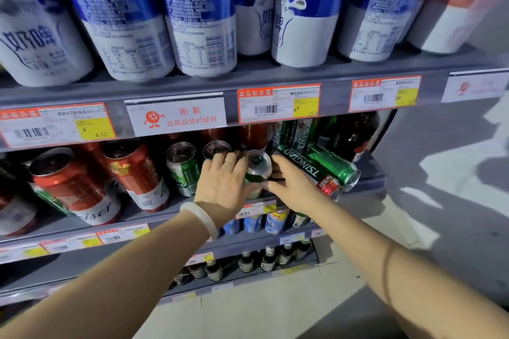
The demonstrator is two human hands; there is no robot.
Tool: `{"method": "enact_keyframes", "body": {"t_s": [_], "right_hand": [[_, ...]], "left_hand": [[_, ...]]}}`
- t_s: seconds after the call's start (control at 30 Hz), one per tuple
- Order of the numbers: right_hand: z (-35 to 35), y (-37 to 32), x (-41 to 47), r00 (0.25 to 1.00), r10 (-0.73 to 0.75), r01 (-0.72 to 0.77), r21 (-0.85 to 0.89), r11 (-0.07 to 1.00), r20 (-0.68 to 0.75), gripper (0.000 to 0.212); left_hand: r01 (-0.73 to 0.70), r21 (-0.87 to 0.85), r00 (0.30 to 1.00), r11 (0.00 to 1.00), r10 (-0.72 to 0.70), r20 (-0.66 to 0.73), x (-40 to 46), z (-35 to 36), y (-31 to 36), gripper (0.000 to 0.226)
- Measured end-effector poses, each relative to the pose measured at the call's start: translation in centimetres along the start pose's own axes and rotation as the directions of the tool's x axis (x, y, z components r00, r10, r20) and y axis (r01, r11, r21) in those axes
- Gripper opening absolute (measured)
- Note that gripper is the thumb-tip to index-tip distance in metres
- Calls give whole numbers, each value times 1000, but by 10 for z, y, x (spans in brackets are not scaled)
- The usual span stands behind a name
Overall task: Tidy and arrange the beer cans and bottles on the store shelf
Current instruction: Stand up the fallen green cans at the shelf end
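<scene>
A green beer can [258, 166] stands on the middle shelf [154, 215] between my two hands. My left hand [223, 187] wraps round its left side, fingers reaching past the rim toward the can behind [216, 148]. My right hand [292, 187] presses against the can's right side with fingers curled around it. Two green Tsingtao cans [308, 168] [334, 164] lie tipped over just right of my right hand. Another green can [183, 166] stands to the left. Red Budweiser cans [137, 173] [71, 187] fill the left of that shelf.
Large blue-and-white cans [198, 16] line the top shelf above price tags [278, 103]. A dark bottle [355, 135] stands at the shelf's right end. Lower shelves hold blue cans [275, 221] and several dark bottles [268, 259]. Grey floor [440, 201] lies to the right.
</scene>
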State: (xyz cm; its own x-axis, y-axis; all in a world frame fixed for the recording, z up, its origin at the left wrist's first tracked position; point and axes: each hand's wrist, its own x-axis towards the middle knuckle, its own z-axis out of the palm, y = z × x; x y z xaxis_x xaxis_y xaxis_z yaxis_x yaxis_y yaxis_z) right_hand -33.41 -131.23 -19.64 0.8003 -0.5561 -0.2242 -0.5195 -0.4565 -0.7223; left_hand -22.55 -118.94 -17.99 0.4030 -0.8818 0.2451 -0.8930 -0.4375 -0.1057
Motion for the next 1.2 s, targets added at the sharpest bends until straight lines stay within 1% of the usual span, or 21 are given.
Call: {"method": "enact_keyframes", "body": {"t_s": [0.1,0.23,0.33,0.4,0.43,0.5,0.57,0.6,0.67,0.7,0.8,0.87,0.93,1.0,1.1,1.17,1.2], "right_hand": [[7,-10,5,998,9,-5,58,998,-69,56],[6,-17,4,995,17,-22,-54,998,-93,58],[-4,-21,-6,997,-40,31,-141,990,-64,58],[-19,-22,-14,988,-117,93,-220,971,-100,48],[-29,-22,-19,976,-163,124,-252,960,-143,43],[-51,-14,-28,944,-235,161,-296,941,-232,35],[-69,1,-38,924,-245,152,-307,939,-292,32],[-76,11,-45,920,-239,140,-311,940,-310,32],[-82,30,-58,923,-233,123,-338,933,-308,38],[-81,40,-64,932,-220,110,-352,929,-290,45],[-72,64,-72,962,-167,75,-380,922,-216,75],[-60,78,-72,967,-175,72,-459,886,-186,89],[-48,90,-70,962,-186,50,-540,840,-200,96],[-39,99,-66,943,-225,46,-572,819,-246,100],[-29,110,-54,855,-376,32,-686,727,-358,108],[-27,113,-46,809,-426,44,-679,732,-406,105],[-26,113,-45,799,-435,52,-674,737,-415,102]], "left_hand": [[60,-17,994,998,-59,89,5,-4,3,60],[110,-48,988,993,-104,114,8,-1,4,60],[117,-54,986,992,-109,125,5,0,1,60],[67,-42,997,997,-64,52,0,-3,3,65],[27,-32,1000,999,-27,9,-1,-3,5,69],[-92,-46,994,995,89,-58,-1,-7,14,76],[-205,-102,976,974,195,-97,1,-11,29,79],[-237,-129,969,963,226,-94,2,-9,36,80],[-264,-167,964,950,263,-32,3,-6,52,80],[-271,-190,960,943,280,19,2,-3,60,79],[-281,-170,937,944,309,164,4,11,78,76],[-259,-147,930,955,288,227,8,18,86,76],[-221,-162,936,962,256,243,11,26,92,76],[-194,-187,944,963,235,231,14,30,93,75],[-179,-222,959,958,220,177,20,32,94,71],[-169,-233,965,958,209,160,24,35,95,67],[-161,-233,967,959,200,155,27,37,96,67]]}}
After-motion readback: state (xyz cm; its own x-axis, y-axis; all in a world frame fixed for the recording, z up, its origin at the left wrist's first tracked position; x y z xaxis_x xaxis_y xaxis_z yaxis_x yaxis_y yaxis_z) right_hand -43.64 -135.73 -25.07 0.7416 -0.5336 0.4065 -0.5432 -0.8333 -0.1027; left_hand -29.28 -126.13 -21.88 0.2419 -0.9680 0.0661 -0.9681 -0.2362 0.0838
